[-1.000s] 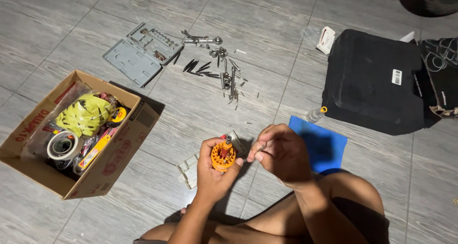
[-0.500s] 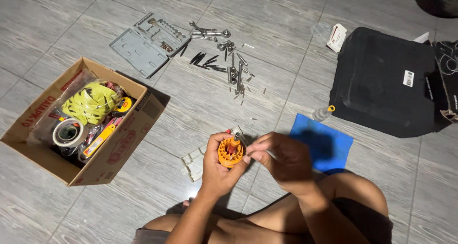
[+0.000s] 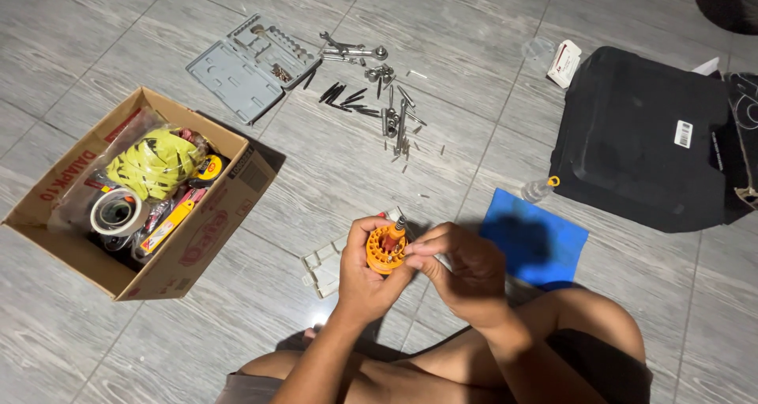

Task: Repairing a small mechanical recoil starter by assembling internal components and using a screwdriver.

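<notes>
Currently left hand [image 3: 365, 274] fingers wrapped round orange bit holder [image 3: 386, 250]; right hand [image 3: 466, 270] fingers pinching a bit [image 3: 399, 225] at its top.

Orange plastic bit holder [image 3: 386, 250], shiny metal bits [image 3: 392, 120], matt cardboard box [image 3: 197, 238], smooth grey floor tiles [image 3: 95, 48]

Orange bit holder [image 3: 386, 248], perhaps blue mat [image 3: 535, 247]

1 head view, looking steeply down, hands near, tiled floor [image 3: 118, 349] spread beyond
</notes>
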